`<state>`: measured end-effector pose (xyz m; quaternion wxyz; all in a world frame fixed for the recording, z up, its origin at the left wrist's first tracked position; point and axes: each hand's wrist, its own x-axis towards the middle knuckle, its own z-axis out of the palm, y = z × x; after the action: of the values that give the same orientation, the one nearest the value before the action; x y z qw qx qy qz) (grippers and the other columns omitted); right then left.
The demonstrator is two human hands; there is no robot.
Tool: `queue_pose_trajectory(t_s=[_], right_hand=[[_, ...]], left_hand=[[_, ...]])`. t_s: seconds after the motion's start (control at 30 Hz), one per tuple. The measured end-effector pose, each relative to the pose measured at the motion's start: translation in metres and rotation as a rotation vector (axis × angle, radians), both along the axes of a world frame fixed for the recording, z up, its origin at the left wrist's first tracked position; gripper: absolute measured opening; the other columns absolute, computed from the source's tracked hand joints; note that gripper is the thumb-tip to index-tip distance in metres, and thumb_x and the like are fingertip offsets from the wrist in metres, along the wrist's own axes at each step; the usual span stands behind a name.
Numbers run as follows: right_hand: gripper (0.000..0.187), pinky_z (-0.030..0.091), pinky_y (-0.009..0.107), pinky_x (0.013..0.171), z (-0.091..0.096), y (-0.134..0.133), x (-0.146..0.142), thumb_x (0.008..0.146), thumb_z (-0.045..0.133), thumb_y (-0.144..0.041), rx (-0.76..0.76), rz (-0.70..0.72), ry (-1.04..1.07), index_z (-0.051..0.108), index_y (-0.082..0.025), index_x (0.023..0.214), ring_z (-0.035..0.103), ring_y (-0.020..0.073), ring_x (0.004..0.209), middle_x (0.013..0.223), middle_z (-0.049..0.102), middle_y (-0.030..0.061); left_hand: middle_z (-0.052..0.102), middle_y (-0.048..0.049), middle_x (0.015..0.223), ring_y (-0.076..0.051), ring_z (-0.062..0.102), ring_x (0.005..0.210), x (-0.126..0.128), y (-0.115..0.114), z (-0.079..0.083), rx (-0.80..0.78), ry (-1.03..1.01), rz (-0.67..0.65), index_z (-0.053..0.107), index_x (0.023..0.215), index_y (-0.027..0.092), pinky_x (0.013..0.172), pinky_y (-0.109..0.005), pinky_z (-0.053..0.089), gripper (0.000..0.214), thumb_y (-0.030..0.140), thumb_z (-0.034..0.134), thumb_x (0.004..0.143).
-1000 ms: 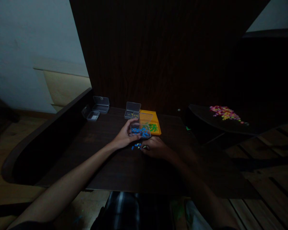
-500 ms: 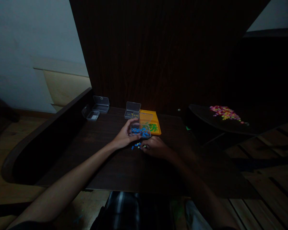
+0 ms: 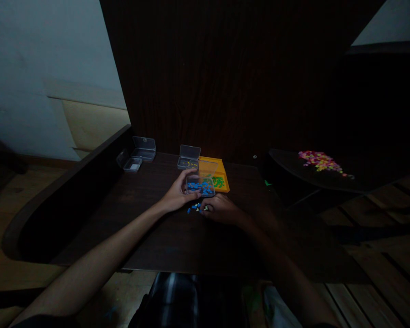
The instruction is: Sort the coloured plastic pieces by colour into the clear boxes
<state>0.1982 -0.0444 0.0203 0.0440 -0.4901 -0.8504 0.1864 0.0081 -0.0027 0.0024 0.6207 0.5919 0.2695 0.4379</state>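
My left hand [image 3: 177, 193] grips a clear plastic box [image 3: 208, 194] by its left side, thumb along the near edge. Its lid is up, and many small blue pieces [image 3: 200, 187] lie inside. Just below the box, my right hand [image 3: 220, 209] is closed, its fingertips down at a little pile of blue and pale yellow pieces [image 3: 193, 207] on the dark wooden desk [image 3: 150, 241]. Whatever sits between those fingertips is too small to make out. Behind the clear box lies an open orange case [image 3: 227, 184] with green pieces [image 3: 218, 182] in it.
An open clear box [image 3: 182, 165] with a few yellow pieces stands at the back. Two more open clear boxes, one larger [image 3: 144, 156] and one smaller [image 3: 132, 166], stand at back left. Pink and yellow beads [image 3: 321, 161] are heaped on a side shelf [image 3: 287, 168] at right.
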Motion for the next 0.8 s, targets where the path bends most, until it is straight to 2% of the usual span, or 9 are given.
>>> queue_pose_trajectory(t_s=[0.17,0.33,0.57,0.8], right_hand=[[0.012,0.034,0.020,0.060,-0.0037,0.0029,0.0037,0.078,0.069,-0.021,-0.074,-0.005,0.134,0.069,-0.017,0.089,0.049,0.0092,0.059,0.065,0.057,-0.0043],[0.013,0.032,0.019,0.056,-0.0021,0.0049,0.0064,0.078,0.071,-0.025,-0.129,-0.014,0.221,0.070,-0.015,0.086,0.046,0.0080,0.055,0.059,0.053,-0.0060],[0.021,0.036,0.022,0.062,-0.0041,0.0052,0.0040,0.085,0.061,-0.025,0.001,-0.042,0.140,0.073,-0.018,0.100,0.052,0.0108,0.063,0.071,0.064,-0.0007],[0.016,0.037,0.023,0.064,-0.0061,0.0043,0.0006,0.085,0.061,-0.023,0.077,-0.050,0.031,0.073,-0.022,0.093,0.056,0.0127,0.069,0.077,0.067,0.0005]], left_hand=[[0.050,-0.0109,0.129,-0.023,0.062,0.105,0.0001,0.0016,-0.0025,0.011,0.001,0.003,0.042,0.127,0.024,0.093,-0.044,0.051,0.075,0.023,0.081,0.064],[0.051,-0.0109,0.127,-0.023,0.061,0.106,-0.0001,0.0024,-0.0029,0.022,-0.002,0.009,0.042,0.127,0.024,0.094,-0.044,0.052,0.074,0.023,0.081,0.064],[0.050,-0.0107,0.127,-0.023,0.061,0.105,-0.0005,0.0020,0.0015,0.020,-0.003,0.041,0.042,0.127,0.024,0.095,-0.045,0.051,0.075,0.024,0.082,0.063],[0.051,-0.0109,0.127,-0.023,0.061,0.106,-0.0007,0.0023,0.0001,0.026,0.004,0.049,0.042,0.127,0.024,0.095,-0.045,0.051,0.074,0.023,0.081,0.064]])
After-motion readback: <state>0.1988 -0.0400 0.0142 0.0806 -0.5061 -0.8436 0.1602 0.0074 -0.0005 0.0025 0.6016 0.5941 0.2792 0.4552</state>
